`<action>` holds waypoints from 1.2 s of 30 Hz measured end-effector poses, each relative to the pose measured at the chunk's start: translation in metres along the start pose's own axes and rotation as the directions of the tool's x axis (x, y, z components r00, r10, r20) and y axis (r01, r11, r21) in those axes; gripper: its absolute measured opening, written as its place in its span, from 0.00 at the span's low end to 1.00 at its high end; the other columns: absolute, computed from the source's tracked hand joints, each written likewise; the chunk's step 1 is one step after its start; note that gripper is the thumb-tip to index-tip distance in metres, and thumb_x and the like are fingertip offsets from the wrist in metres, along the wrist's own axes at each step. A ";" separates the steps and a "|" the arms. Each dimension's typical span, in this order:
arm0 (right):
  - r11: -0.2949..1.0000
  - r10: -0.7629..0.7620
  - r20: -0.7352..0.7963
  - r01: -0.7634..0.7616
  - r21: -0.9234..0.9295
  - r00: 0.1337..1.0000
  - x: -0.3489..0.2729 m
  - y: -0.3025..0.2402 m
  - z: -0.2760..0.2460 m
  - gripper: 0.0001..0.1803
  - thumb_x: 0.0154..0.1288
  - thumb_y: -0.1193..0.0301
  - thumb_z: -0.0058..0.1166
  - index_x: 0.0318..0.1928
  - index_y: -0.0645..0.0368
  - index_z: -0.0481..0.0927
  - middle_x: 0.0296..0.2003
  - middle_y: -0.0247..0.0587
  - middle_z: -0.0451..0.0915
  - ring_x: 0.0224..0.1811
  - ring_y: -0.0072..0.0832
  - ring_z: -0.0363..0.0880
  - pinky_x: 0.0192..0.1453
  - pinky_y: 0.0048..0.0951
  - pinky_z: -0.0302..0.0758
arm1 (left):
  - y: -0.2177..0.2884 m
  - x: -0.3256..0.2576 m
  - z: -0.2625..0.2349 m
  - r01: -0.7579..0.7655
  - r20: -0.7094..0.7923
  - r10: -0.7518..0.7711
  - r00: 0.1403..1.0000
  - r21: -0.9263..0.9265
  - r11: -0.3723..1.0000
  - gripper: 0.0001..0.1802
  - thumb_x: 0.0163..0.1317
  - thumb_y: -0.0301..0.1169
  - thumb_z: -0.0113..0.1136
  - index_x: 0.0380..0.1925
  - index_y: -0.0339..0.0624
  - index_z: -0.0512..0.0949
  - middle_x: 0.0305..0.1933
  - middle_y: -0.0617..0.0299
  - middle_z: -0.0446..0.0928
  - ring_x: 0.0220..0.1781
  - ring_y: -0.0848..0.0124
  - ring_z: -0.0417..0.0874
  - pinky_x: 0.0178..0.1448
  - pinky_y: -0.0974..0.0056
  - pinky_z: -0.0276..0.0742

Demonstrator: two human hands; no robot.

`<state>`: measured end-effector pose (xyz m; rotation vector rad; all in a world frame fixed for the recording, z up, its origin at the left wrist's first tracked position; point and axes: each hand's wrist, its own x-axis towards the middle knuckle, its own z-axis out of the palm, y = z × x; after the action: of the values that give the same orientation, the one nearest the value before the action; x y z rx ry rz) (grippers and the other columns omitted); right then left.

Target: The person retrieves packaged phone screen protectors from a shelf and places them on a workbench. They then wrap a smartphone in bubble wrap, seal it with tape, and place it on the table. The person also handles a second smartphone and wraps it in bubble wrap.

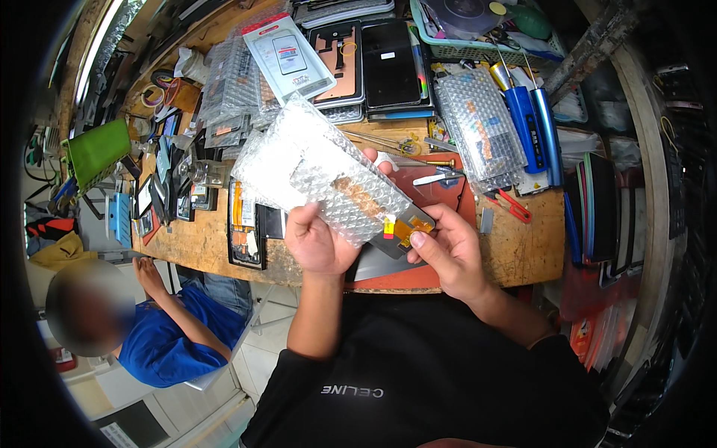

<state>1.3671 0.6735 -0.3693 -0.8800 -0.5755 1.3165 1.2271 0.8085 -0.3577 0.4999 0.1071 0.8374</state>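
Hands [388, 243] around bubble-wrapped screen part [336, 179].

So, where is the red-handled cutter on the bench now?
The red-handled cutter lies on the wooden bench, to the person's right, just above the right hand, below the blue tools.

Left hand [317, 240] and right hand [446, 250] raised, fingers gripping.

A bubble-wrap pouch [321, 175] sits between the left hand [317, 243] and the right hand [448, 250], above the near edge of the desk [523, 254]. A phone screen part [403, 231] sticks out of its right end. Far behind lie phone panels [388, 63]; to the right stand two screwdrivers [534, 131]. At near left sits another person [164, 336].
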 end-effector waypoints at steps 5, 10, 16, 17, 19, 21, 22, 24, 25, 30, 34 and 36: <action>0.992 -0.075 0.004 0.075 -0.105 0.997 0.003 0.004 -0.004 0.12 0.72 0.74 0.55 0.51 0.65 0.72 0.42 0.36 0.78 0.40 0.14 0.75 0.45 0.20 0.76 | 0.003 0.004 0.002 -0.101 -0.027 0.098 0.995 -0.156 0.983 0.38 0.73 0.48 0.32 0.74 0.32 0.50 0.75 0.36 0.57 0.75 0.39 0.61 0.77 0.39 0.54; 0.974 -0.049 -0.005 0.046 -0.222 0.999 0.009 0.004 0.000 0.10 0.71 0.71 0.57 0.46 0.63 0.73 0.36 0.30 0.77 0.36 0.11 0.70 0.42 0.19 0.70 | -0.005 0.000 0.007 -0.133 -0.023 0.133 0.991 -0.026 0.991 0.39 0.72 0.49 0.32 0.74 0.31 0.52 0.75 0.36 0.58 0.75 0.39 0.61 0.77 0.39 0.55; 0.927 -0.085 0.005 0.081 -0.366 0.996 0.009 -0.005 -0.001 0.11 0.72 0.68 0.59 0.36 0.61 0.76 0.24 0.25 0.72 0.26 0.10 0.63 0.28 0.21 0.62 | -0.015 -0.006 0.011 -0.117 0.013 0.117 0.993 -0.050 0.992 0.39 0.71 0.49 0.35 0.74 0.33 0.52 0.75 0.36 0.57 0.75 0.40 0.62 0.78 0.39 0.54; 0.912 -0.117 -0.004 0.106 -0.397 0.993 0.009 -0.005 -0.002 0.11 0.71 0.68 0.59 0.35 0.61 0.75 0.24 0.25 0.71 0.26 0.10 0.63 0.28 0.21 0.62 | -0.017 -0.008 0.012 -0.088 -0.021 0.086 0.996 -0.065 0.994 0.40 0.70 0.50 0.35 0.74 0.33 0.52 0.74 0.36 0.58 0.74 0.39 0.62 0.77 0.40 0.55; 0.887 -0.147 0.016 0.139 -0.441 0.989 0.009 -0.004 -0.005 0.11 0.71 0.68 0.59 0.34 0.62 0.75 0.23 0.24 0.70 0.26 0.10 0.62 0.28 0.20 0.62 | -0.021 -0.013 0.016 -0.046 -0.053 0.044 0.998 -0.021 0.999 0.41 0.69 0.50 0.37 0.74 0.33 0.51 0.73 0.35 0.59 0.74 0.39 0.62 0.77 0.40 0.56; 0.920 -0.160 -0.028 0.139 -0.366 0.987 0.010 0.002 -0.006 0.11 0.69 0.69 0.62 0.34 0.61 0.75 0.24 0.24 0.70 0.26 0.11 0.61 0.28 0.20 0.61 | -0.028 -0.017 0.018 -0.009 -0.043 0.016 0.999 0.157 0.988 0.41 0.68 0.49 0.39 0.74 0.33 0.50 0.72 0.33 0.59 0.74 0.39 0.63 0.78 0.40 0.56; 0.938 -0.166 -0.043 0.145 -0.315 0.985 0.012 0.005 -0.005 0.11 0.68 0.70 0.63 0.33 0.61 0.75 0.24 0.24 0.70 0.26 0.11 0.61 0.28 0.20 0.61 | -0.031 -0.019 0.020 0.009 -0.122 0.013 0.992 0.174 0.985 0.43 0.65 0.48 0.44 0.73 0.32 0.50 0.72 0.31 0.60 0.73 0.41 0.64 0.78 0.41 0.56; 0.958 -0.154 -0.107 0.123 -0.258 0.982 0.016 0.011 -0.003 0.12 0.66 0.70 0.66 0.33 0.62 0.75 0.24 0.23 0.70 0.27 0.10 0.63 0.29 0.20 0.62 | -0.033 -0.020 0.019 -0.012 -0.088 0.044 0.995 0.330 0.944 0.45 0.63 0.49 0.47 0.73 0.32 0.51 0.73 0.35 0.59 0.74 0.42 0.64 0.77 0.41 0.58; 0.976 -0.125 -0.140 0.097 -0.193 0.982 0.018 0.013 -0.002 0.13 0.64 0.71 0.68 0.33 0.62 0.75 0.24 0.23 0.71 0.27 0.10 0.64 0.29 0.19 0.63 | -0.034 -0.021 0.018 -0.010 -0.114 0.055 0.992 0.360 0.933 0.47 0.61 0.49 0.50 0.74 0.32 0.51 0.74 0.36 0.59 0.74 0.43 0.64 0.76 0.41 0.59; 0.930 -0.220 -0.185 0.148 -0.336 0.958 0.020 0.010 -0.001 0.19 0.55 0.67 0.75 0.29 0.62 0.75 0.25 0.27 0.75 0.28 0.13 0.71 0.30 0.23 0.69 | -0.030 -0.038 0.014 0.114 -0.143 -0.053 0.988 0.461 0.880 0.46 0.57 0.42 0.55 0.72 0.33 0.53 0.72 0.40 0.62 0.74 0.48 0.65 0.76 0.43 0.60; 0.782 -0.331 -0.141 0.187 -0.594 0.933 0.019 0.000 -0.007 0.25 0.49 0.60 0.78 0.24 0.62 0.73 0.21 0.33 0.75 0.24 0.16 0.71 0.28 0.27 0.69 | -0.030 -0.055 0.016 0.138 -0.158 -0.072 0.985 0.464 0.875 0.39 0.57 0.40 0.55 0.67 0.32 0.61 0.66 0.47 0.68 0.69 0.52 0.69 0.75 0.48 0.59; 0.676 -0.408 -0.108 0.220 -0.703 0.907 0.020 -0.005 -0.010 0.28 0.47 0.55 0.78 0.22 0.61 0.72 0.18 0.36 0.73 0.21 0.18 0.71 0.26 0.29 0.68 | -0.028 -0.061 0.016 0.193 -0.183 -0.114 0.977 0.512 0.837 0.39 0.57 0.39 0.56 0.67 0.32 0.62 0.66 0.47 0.68 0.69 0.53 0.69 0.75 0.48 0.59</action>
<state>1.3811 0.6906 -0.3731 -1.4545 -0.9858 0.6272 1.2103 0.7420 -0.3633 0.9372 0.5194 0.6781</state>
